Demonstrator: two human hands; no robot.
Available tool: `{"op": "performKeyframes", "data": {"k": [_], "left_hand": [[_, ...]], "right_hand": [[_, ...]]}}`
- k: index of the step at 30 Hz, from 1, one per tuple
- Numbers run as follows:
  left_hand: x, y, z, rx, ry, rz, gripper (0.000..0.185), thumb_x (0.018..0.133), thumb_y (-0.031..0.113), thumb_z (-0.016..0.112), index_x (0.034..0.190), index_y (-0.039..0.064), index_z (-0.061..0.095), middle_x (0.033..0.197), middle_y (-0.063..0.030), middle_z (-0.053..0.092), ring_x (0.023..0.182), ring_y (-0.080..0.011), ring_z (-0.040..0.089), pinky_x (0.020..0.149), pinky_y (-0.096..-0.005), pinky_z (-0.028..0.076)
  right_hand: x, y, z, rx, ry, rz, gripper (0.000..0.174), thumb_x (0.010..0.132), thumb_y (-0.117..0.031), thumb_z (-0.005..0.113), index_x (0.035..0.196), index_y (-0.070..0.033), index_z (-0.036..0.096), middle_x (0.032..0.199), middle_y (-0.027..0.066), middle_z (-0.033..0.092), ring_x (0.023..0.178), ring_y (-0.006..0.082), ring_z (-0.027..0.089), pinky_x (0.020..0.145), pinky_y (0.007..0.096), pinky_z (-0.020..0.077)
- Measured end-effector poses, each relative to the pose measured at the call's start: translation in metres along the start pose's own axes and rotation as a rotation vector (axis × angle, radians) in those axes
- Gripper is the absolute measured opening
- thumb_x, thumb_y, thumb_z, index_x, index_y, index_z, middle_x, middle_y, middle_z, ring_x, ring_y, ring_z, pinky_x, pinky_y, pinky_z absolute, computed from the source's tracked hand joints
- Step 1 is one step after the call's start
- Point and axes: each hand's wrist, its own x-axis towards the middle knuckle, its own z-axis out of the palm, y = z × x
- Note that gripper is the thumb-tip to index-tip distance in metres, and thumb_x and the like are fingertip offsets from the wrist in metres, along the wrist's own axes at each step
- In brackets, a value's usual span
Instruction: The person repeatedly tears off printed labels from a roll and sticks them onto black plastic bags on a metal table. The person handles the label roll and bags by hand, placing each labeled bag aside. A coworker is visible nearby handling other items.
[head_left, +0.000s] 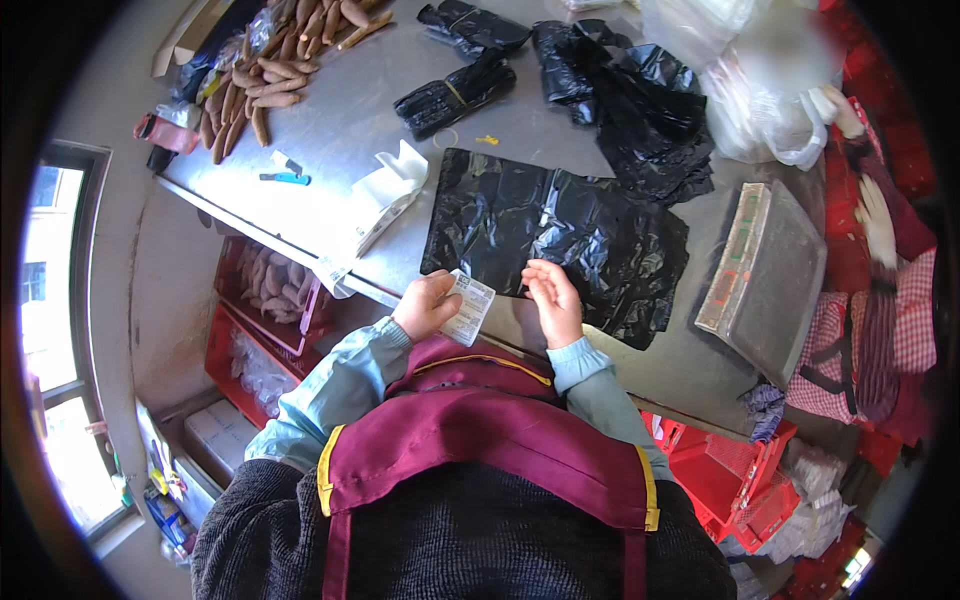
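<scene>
My left hand (426, 306) grips a white printed label (474, 313) between thumb and fingers, near the front edge of the steel table (345, 112). The label bears writing and printed codes. My right hand (553, 300) is raised just right of it with nothing seen in it, its fingers loosely curled and apart from the thumb. Flat on the table beyond both hands lies a stack of black plastic bags (495, 202). To the left of the bags, a curling strip of white labels (386, 187) trails over the table's edge.
A blue utility knife (289, 178) and long brown tubers (274, 82) are farther left. Bundled black bags (457, 90) occupy the back. A platform scale (780, 277) stands at right, near another person's gloved hand (876, 217). Red crates (720, 472) sit below.
</scene>
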Motion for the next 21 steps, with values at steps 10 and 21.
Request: {"op": "performKeyframes", "data": {"k": [10,21], "left_hand": [[0.039,0.015,-0.002,-0.047,-0.041,-0.051,0.015,0.087,0.014,0.059,0.089,-0.001,0.058,0.073,-0.0086,0.058,0.068,-0.012,0.053,0.061,-0.0311,0.045],[0.084,-0.037,0.022,-0.152,-0.074,-0.378,0.02,0.089,0.016,0.059,0.093,-0.002,0.065,0.077,-0.005,0.065,0.068,-0.0094,0.057,0.062,-0.0282,0.047]], "right_hand": [[0.01,-0.011,0.001,0.175,0.037,-0.019,0.036,0.096,-0.01,0.049,0.131,-0.001,0.047,0.126,0.0092,0.056,0.115,0.0158,0.051,0.1,0.0274,0.0368],[0.004,-0.003,0.011,-0.86,-0.073,-0.34,0.048,0.085,-0.018,0.058,0.131,-0.009,0.049,0.129,0.0086,0.055,0.126,0.032,0.04,0.103,0.0429,0.0312]]}}
